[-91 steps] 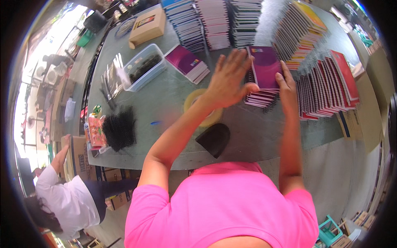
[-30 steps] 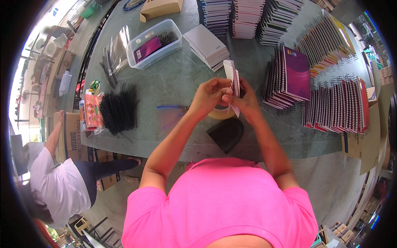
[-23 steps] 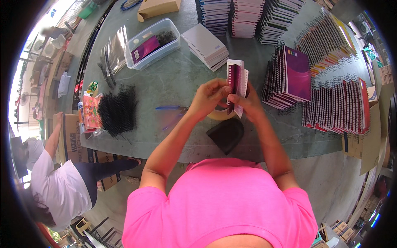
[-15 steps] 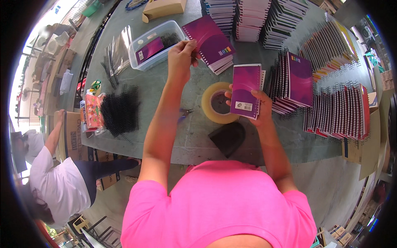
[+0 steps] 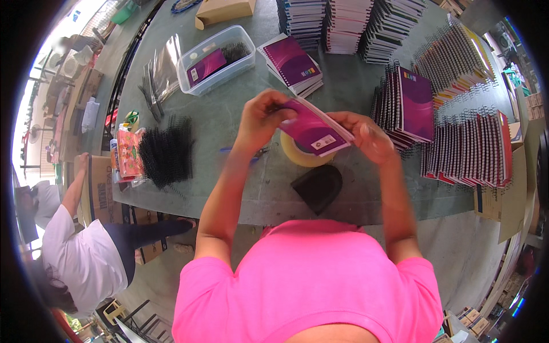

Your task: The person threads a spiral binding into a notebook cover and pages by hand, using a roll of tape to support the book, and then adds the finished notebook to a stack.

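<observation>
Above the near middle of the table I hold a small purple notebook (image 5: 311,128), tilted, its back cover facing up and its page edges showing. My left hand (image 5: 264,119) pinches its left end between thumb and fingers. At the opposite side, my right hand (image 5: 369,137) has its fingers closed on the page edge. Under the notebook lies a roll of clear tape (image 5: 293,153), partly covered. Blue-handled cutting pliers (image 5: 260,153) rest beside my left wrist. Farther off sits a stack of loose purple notebooks (image 5: 294,66) with punched edges.
A clear plastic box (image 5: 191,86) holds a purple cover and black coils. More black coils (image 5: 166,151) lie at left. Spiral-bound notebooks (image 5: 414,106) stand in rows at right, tall notebook stacks (image 5: 349,28) behind. A black wedge-shaped object (image 5: 317,188) lies near the front edge. Another person (image 5: 86,263) bends at left.
My left hand has come from the loose stack down to the notebook and grips it. The notebook has tilted and moved left; my right hand has shifted to its right edge.
</observation>
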Motion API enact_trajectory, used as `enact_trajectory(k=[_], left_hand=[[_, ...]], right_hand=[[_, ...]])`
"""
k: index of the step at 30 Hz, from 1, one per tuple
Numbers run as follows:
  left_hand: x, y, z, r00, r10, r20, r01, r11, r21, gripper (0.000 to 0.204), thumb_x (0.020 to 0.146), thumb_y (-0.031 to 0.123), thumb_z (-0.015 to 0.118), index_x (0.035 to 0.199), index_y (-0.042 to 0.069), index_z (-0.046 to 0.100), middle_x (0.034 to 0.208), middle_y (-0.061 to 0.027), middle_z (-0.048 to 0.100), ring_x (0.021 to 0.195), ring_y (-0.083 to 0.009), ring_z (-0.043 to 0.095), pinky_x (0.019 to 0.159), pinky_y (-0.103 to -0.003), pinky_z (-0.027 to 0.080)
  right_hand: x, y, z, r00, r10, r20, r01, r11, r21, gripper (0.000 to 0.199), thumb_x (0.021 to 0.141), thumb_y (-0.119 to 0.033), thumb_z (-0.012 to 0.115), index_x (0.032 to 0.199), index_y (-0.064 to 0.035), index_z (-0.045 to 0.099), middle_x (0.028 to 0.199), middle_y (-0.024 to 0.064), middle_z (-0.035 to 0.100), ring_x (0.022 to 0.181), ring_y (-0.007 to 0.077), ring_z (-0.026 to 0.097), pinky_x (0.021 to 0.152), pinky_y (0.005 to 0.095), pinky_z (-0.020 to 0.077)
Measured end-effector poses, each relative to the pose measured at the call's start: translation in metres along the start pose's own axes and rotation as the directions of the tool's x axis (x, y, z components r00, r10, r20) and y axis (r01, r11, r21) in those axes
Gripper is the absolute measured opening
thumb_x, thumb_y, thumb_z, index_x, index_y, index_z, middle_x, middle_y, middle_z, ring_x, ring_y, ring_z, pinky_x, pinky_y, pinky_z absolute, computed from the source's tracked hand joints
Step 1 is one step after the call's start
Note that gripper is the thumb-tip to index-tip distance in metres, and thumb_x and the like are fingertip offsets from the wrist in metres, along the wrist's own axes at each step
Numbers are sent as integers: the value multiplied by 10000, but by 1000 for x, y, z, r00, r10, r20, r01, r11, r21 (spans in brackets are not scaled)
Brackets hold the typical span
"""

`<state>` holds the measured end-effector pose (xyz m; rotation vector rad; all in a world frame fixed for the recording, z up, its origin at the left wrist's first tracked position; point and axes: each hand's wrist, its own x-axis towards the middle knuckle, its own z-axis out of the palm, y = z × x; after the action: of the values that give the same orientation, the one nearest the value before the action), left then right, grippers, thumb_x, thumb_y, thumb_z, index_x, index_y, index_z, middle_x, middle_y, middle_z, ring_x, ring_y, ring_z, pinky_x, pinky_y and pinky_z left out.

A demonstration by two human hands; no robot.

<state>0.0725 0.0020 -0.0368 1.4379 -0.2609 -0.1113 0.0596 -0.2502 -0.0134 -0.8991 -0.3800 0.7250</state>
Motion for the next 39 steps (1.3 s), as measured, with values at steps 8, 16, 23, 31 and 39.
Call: enact_trajectory(k=[8, 16, 23, 31, 39], left_hand=[[-16, -2, 10, 975, 159, -155, -179, 975, -131, 361, 691, -116, 691, 997, 24, 560, 878, -45, 646, 816, -122, 609, 736, -271, 508], [-17, -21, 14, 977, -196, 89, 186, 976, 110, 340, 638, -57, 770, 941, -5, 626, 899, -46, 657, 841, -95, 602, 734, -245, 492], [-26, -34, 26, 984, -145, 104, 132, 983, 128, 262, 653, -19, 778, 872, 0, 636, 873, -51, 658, 742, -85, 599, 662, -233, 488], [-41, -50, 23, 994, -55, 93, 42, 991, 129, 177, 728, -60, 695, 884, -3, 635, 838, -41, 662, 776, -97, 619, 677, -242, 496], [-44, -44, 26, 1000, -14, 13, 10, 965, 262, 196, 722, -9, 688, 911, 8, 639, 813, -98, 671, 753, -127, 633, 676, -276, 503]], right_hand=[[-6, 42, -11, 849, -298, -436, 48, 865, -499, 352, 752, -63, 725, 1072, -22, 585, 949, 36, 645, 874, 96, 581, 765, 242, 466], [4, 61, 0, 847, -276, -453, -58, 801, -596, 250, 719, -27, 736, 950, -28, 642, 855, 22, 661, 803, 78, 587, 738, 235, 467], [3, 73, 6, 793, -352, -496, 44, 847, -531, 225, 692, -38, 759, 891, -27, 654, 814, 7, 651, 744, 64, 567, 674, 226, 447], [1, 83, -6, 825, -326, -462, -54, 768, -638, 269, 685, -55, 759, 923, -22, 637, 836, 13, 641, 779, 86, 574, 687, 235, 448], [28, 39, 73, 754, -635, 167, -4, -259, -966, 209, 741, -103, 672, 931, -34, 621, 822, 88, 620, 815, 258, 600, 794, 370, 445]])
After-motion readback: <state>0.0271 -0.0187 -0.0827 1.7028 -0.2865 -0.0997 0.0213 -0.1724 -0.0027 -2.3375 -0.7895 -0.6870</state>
